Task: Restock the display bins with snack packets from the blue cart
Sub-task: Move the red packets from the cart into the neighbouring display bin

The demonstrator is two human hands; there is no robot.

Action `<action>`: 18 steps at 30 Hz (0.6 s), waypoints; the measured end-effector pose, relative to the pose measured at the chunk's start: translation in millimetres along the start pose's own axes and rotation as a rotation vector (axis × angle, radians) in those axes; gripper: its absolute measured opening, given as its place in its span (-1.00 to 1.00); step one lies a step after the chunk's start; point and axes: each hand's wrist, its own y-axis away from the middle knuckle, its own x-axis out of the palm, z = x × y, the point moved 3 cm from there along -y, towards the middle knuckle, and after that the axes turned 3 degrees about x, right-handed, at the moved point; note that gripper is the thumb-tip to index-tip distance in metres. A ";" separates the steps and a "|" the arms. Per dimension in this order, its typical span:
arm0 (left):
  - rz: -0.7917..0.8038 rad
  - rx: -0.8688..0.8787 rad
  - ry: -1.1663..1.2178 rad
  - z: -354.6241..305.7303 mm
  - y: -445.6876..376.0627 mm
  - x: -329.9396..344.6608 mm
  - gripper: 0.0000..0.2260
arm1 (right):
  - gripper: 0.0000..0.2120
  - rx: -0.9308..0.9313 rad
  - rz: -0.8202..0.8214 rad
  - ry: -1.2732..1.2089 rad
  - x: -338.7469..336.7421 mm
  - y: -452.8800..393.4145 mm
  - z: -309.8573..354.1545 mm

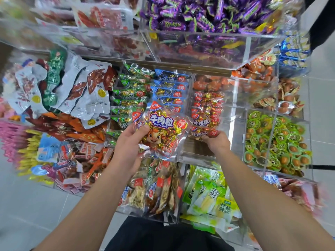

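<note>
Holding a small stack of red beef-cube packets (160,132) above the clear acrylic display bins, left hand (129,147) grasping it from the near edge, thumb curled over the front packet's face, fingers behind. Setting one more red packet (204,133) into the red-packet compartment (224,124) with the right hand (216,142), fingers curled round its near end, laying it at the near end of the row (206,109) already stacked there. Leaving a bare gap in that compartment nearer the body, so likely filling front-ward, roughly mid-step. Sitting just left: blue-labelled packets (170,89), then green-labelled packets (130,93), each in its own compartment. Lying further out: purple wrapped candies (199,13) in the upper bin, green round egg packs (275,140) to the right, lime-green pouches (212,196) near the body. Not seeing the blue cart in view. Doing this well, as a judgement: keeping labels facing up and overlapped like the existing row, feeding one packet at a time from the left stack, keeping red stock out of the blue compartment, pressing lightly since the foil looks slippery.
</note>
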 end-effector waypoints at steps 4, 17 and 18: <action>0.004 -0.005 0.007 1.1 2.3 -0.3 -0.40 | -0.80 0.013 0.074 -0.063 -2.2 1.0 -0.1; 0.013 0.023 0.052 4.3 5.3 0.5 -0.18 | -0.85 -0.043 0.018 -0.123 -15.2 9.9 -8.4; 0.011 0.018 0.060 3.3 5.9 1.0 -0.12 | -0.85 -0.033 0.024 -0.134 -14.9 10.0 -8.8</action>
